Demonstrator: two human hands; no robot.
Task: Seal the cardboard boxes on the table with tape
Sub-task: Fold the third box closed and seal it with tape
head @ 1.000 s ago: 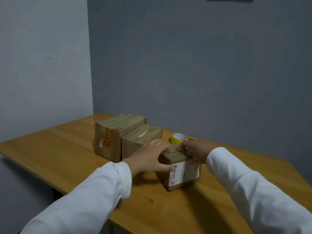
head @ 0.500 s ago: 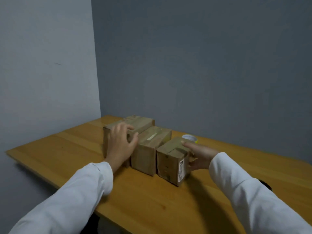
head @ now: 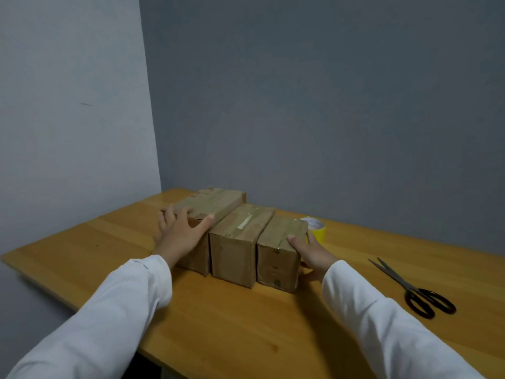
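Cardboard boxes (head: pixel 238 242) flanked by left hand (head: pixel 180 233) and right hand (head: pixel 311 253).

A bare, plain room, more like a small packing corner than a home: grey painted walls (head: pixel 328 105) meet behind a wooden table (head: pixel 246 337) holding only cardboard boxes (head: pixel 235 242), a tape roll (head: pixel 317 231) and scissors (head: pixel 415 291).

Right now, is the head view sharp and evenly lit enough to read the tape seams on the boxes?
Head view: dim, soft light, slight overall blur. Tape strip on the middle box shows a pale glare; seam on the right box is faint. Scissors read clearly. Wide-angle lens bends the table edge.
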